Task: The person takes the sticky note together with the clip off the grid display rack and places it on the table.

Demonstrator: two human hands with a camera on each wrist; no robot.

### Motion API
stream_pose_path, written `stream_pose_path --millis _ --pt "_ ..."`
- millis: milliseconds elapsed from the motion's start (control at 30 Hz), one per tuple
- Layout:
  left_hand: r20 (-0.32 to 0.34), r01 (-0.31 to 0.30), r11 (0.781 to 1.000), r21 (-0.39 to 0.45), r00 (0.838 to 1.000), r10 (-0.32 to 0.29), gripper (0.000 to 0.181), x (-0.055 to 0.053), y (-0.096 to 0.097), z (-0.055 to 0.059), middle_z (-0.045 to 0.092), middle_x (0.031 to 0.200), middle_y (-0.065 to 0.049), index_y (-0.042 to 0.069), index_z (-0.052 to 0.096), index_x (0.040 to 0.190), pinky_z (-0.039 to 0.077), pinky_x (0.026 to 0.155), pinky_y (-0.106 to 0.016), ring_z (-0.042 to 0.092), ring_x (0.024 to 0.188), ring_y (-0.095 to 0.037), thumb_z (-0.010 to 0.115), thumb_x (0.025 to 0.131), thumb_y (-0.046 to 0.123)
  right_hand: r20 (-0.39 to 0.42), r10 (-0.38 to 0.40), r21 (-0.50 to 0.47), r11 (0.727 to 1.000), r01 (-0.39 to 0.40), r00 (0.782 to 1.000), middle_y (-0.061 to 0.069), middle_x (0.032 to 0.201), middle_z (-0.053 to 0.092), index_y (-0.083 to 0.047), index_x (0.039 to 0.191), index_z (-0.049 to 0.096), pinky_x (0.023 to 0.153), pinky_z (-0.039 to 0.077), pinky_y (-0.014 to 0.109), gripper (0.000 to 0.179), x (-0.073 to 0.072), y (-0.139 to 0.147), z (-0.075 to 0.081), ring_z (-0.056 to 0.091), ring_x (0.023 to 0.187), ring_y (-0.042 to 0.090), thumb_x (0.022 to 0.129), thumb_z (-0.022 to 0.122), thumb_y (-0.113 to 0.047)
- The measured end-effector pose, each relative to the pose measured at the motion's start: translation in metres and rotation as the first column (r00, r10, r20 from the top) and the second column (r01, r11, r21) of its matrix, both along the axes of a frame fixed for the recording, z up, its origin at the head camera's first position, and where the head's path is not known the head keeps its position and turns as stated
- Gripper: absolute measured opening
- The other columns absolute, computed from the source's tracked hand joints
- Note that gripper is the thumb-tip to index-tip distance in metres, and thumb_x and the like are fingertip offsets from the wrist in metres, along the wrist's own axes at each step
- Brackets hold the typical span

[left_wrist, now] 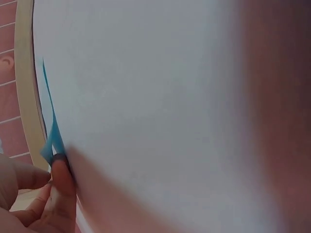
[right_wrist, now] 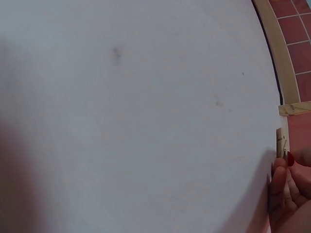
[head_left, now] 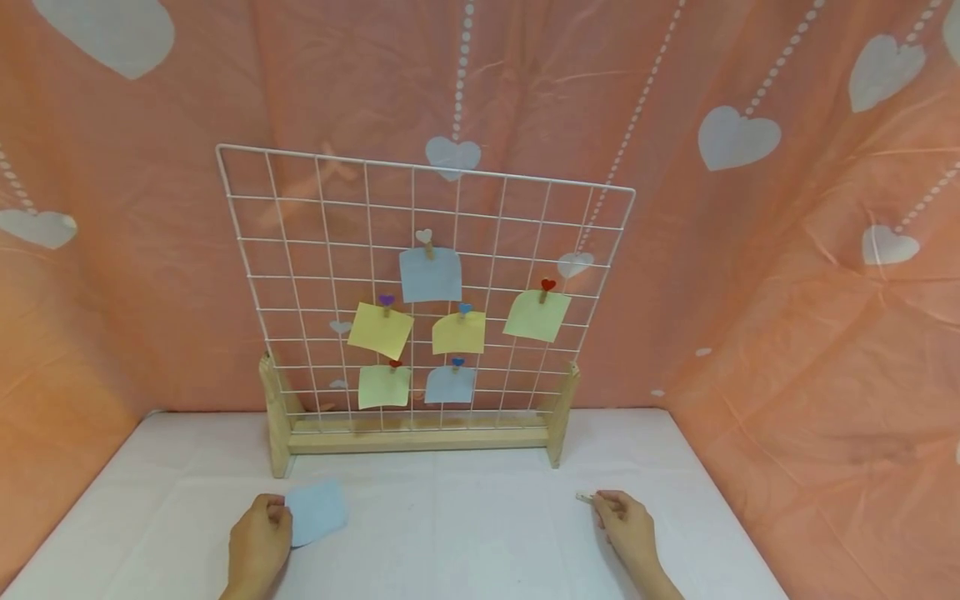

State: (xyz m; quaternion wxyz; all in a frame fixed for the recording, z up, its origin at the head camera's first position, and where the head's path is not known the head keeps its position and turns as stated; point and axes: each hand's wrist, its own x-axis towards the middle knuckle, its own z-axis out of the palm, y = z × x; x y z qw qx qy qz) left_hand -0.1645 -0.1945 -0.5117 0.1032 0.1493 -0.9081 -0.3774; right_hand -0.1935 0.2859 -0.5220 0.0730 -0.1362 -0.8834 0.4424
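Observation:
My left hand (head_left: 258,537) pinches a light blue paper note (head_left: 317,510) by its left edge, just over the table. In the left wrist view the blue note (left_wrist: 54,131) appears nearly edge-on and slightly curled, between thumb and fingers. On the right, my right hand (head_left: 628,527) pinches a small wooden clothespin (head_left: 585,497), its tip pointing left. The right wrist view shows this clothespin (right_wrist: 280,143) with a red part by the thumb. Behind both hands stands a white wire grid panel (head_left: 322,200) in a wooden stand (head_left: 420,440).
Several notes hang on the grid from heart-topped clothespins, among them a pale blue note (head_left: 431,279), a yellow note (head_left: 381,331) and a green note (head_left: 537,317). A white cloth covers the table (head_left: 450,533). An orange curtain (head_left: 750,275) with white hearts encloses the back and sides.

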Motion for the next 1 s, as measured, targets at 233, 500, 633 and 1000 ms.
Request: stream_pose_path --millis 233,500,633,1000 --pt "0.041 -0.002 0.997 -0.071 0.999 0.005 0.032 0.004 -0.004 0.002 0.064 0.094 -0.026 -0.012 0.053 0.109 0.05 0.067 -0.05 0.061 0.087 -0.044 0.052 0.091 0.014 -0.007 0.005 0.004 1.0 -0.005 1.0 -0.001 0.069 0.062 0.004 0.113 0.064 0.043 0.046 0.021 0.033 -0.001 0.0 0.003 0.052 0.048 0.008 0.09 0.064 -0.019" --pt "-0.052 -0.065 0.995 -0.077 0.997 0.061 0.03 0.003 0.001 0.007 0.06 0.095 -0.024 -0.009 0.056 0.107 0.048 0.067 -0.05 0.061 0.085 -0.04 0.052 0.091 0.016 -0.059 0.026 -0.013 1.0 -0.027 0.998 0.003 0.071 0.064 0.002 0.113 0.064 0.043 0.044 0.021 0.029 -0.003 -0.003 0.014 0.053 0.048 0.009 0.092 0.063 -0.018" --pt "-0.111 -0.065 0.996 -0.068 0.992 0.058 0.027 -0.002 0.008 0.013 0.06 0.092 -0.022 -0.008 0.058 0.105 0.046 0.059 -0.044 0.061 0.082 -0.037 0.054 0.09 0.014 -0.092 0.034 -0.041 0.998 -0.037 0.995 0.007 0.078 0.067 0.0 0.112 0.065 0.045 0.046 0.021 0.028 -0.006 -0.008 0.021 0.056 0.051 0.009 0.092 0.063 -0.02" --pt "-0.212 -0.047 0.998 -0.032 0.977 0.04 0.021 -0.018 0.031 0.03 0.061 0.096 -0.02 -0.004 0.061 0.103 0.043 0.055 -0.039 0.059 0.076 -0.032 0.06 0.088 0.012 -0.173 0.088 -0.067 0.993 -0.101 0.981 0.016 0.092 0.07 0.001 0.11 0.066 0.056 0.052 0.02 0.025 -0.021 -0.03 0.04 0.063 0.066 0.011 0.092 0.062 -0.016"
